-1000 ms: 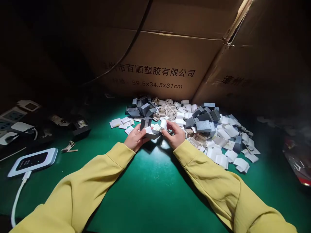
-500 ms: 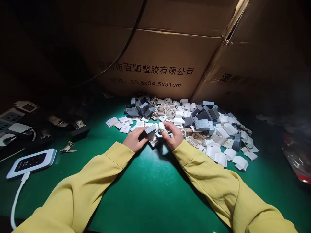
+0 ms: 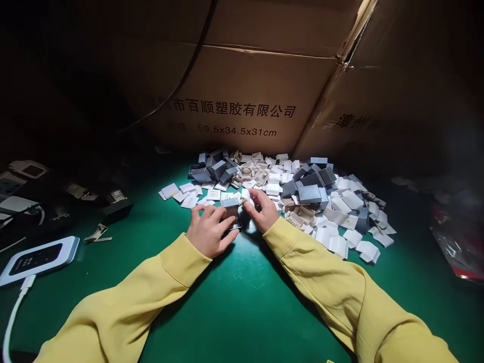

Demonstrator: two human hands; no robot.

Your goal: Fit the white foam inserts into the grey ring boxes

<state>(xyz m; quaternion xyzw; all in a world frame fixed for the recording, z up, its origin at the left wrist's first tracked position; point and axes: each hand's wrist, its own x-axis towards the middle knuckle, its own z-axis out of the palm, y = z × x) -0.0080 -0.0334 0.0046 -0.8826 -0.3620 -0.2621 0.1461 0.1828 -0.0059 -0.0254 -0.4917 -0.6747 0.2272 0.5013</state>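
Left hand [image 3: 207,231]: fingers curled round small grey box [image 3: 230,205]. Box stands on green mat [image 3: 242,302], just before pile of white inserts [image 3: 340,222]. Right hand [image 3: 263,212]: fingers bent beside box, grip indiscernible.

A heap of boxes and cards [image 3: 302,196] is spread on the counter [image 3: 242,302], before two cartons [image 3: 242,91] stood behind it. At the heap's near left edge a small box [image 3: 230,204] is held under the fingers of the left hand [image 3: 206,232]. The right hand [image 3: 264,212] is placed just right of it. Far left, a flat device [image 3: 38,254] is laid on the counter, with a cable [image 3: 15,312] led toward the near edge. A bag [image 3: 457,242] is laid far right.
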